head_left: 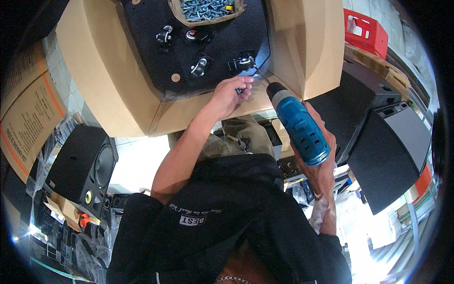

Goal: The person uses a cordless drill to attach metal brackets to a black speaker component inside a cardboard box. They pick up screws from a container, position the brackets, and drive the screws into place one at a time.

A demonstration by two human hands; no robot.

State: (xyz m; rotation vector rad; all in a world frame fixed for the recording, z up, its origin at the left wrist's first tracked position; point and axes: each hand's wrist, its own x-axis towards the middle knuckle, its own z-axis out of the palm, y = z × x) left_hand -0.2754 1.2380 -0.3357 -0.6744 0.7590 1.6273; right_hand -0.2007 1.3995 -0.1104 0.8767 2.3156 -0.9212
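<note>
My right hand (pixel 316 137) is wrapped round a blue cordless drill (pixel 302 125), whose black chuck and thin bit point up and left. Close to the bit, my left hand (pixel 232 96) is closed, thumb and fingertips pinched together. Small bluish metal pieces that look like screws (pixel 239 91) show in its curled fingers. Just beyond the fingertips, a black swivel caster (pixel 243 62) sits at the near right corner of a black panel (pixel 153 61). More casters rest on the panel: one at the left (pixel 164 37), one in the middle (pixel 199 66), another farther back (pixel 196 36).
An open cardboard box (pixel 106 71) surrounds the panel, its flaps folded outward. A tray of screws (pixel 208 21) rests at the far side. Black speakers stand at the left (pixel 78 165) and right (pixel 359 109). A red plastic crate (pixel 366 33) is at the far right.
</note>
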